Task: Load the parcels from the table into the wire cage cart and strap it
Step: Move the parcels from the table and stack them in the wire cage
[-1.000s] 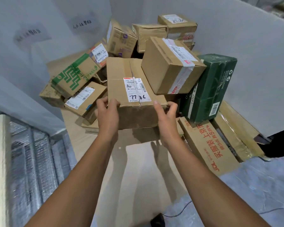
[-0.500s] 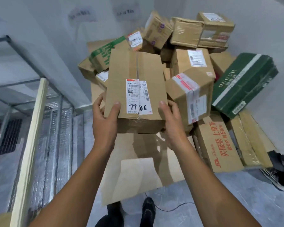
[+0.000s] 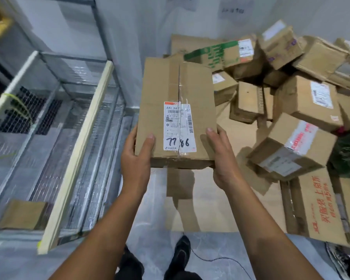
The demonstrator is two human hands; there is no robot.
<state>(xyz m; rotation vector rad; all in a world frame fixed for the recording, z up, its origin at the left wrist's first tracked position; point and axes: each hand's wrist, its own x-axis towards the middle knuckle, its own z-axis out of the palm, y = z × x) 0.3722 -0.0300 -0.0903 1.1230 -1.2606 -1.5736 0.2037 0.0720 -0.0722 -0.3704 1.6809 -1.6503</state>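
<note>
I hold a long brown parcel (image 3: pixel 176 110) with a white label marked "7786" in the air in front of me. My left hand (image 3: pixel 135 158) grips its near left corner, thumb on top. My right hand (image 3: pixel 222 158) grips the near right corner the same way. The wire cage cart (image 3: pixel 55 126) stands to the left, its mesh walls lined with clear film, with one small brown box (image 3: pixel 21 215) on its floor. Several more parcels (image 3: pixel 291 110) lie heaped on the low table (image 3: pixel 210 201) to the right.
A pale wooden bar (image 3: pixel 77 154) lies across the cart's near side and a second one (image 3: pixel 10 93) further left. A flat box with red print (image 3: pixel 321 209) lies at the table's right edge. A black cable (image 3: pixel 216 259) runs over the grey floor by my shoes.
The parcel has come up off the heap and swung left toward the cart, still in both hands. My view has turned left, so the cart fills more of the frame.
</note>
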